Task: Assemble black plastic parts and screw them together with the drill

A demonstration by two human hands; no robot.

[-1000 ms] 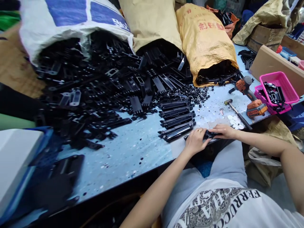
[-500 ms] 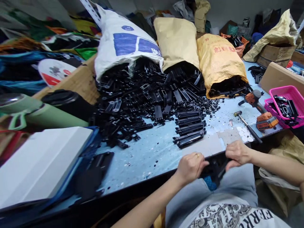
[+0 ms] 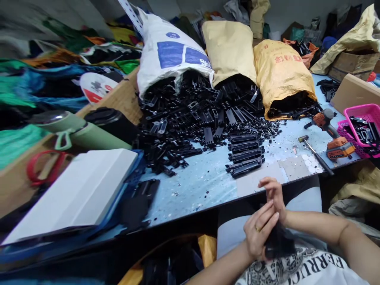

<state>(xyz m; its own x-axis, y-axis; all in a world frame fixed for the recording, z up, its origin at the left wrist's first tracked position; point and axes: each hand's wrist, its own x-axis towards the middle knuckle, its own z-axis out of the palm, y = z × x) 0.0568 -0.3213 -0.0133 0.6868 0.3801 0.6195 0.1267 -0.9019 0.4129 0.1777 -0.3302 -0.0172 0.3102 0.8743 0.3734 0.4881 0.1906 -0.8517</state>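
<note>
Both hands are close together over the lap, below the table's front edge. My left hand (image 3: 259,229), with a ring on one finger, is closed around a dark object (image 3: 279,242) that is blurred and partly hidden. Touching or nearly touching its fingertips, my right hand (image 3: 275,198) has its fingers apart and its palm beside the dark object. On the table (image 3: 190,192), a row of black assembled parts (image 3: 246,155) lies just beyond the hands. A heap of loose black parts (image 3: 190,118) spreads behind the row.
A white sack (image 3: 175,55), a tan sack (image 3: 228,49) and a yellow sack (image 3: 283,75) lie behind the heap. At the right are a hammer (image 3: 316,155), a power drill (image 3: 331,134) and a pink basket (image 3: 363,122). A white box (image 3: 80,190) stands at the left.
The hands have come together and nearer the body, lifting the dark object from between the knees. My right hand has opened its fingers. The view has shifted left.
</note>
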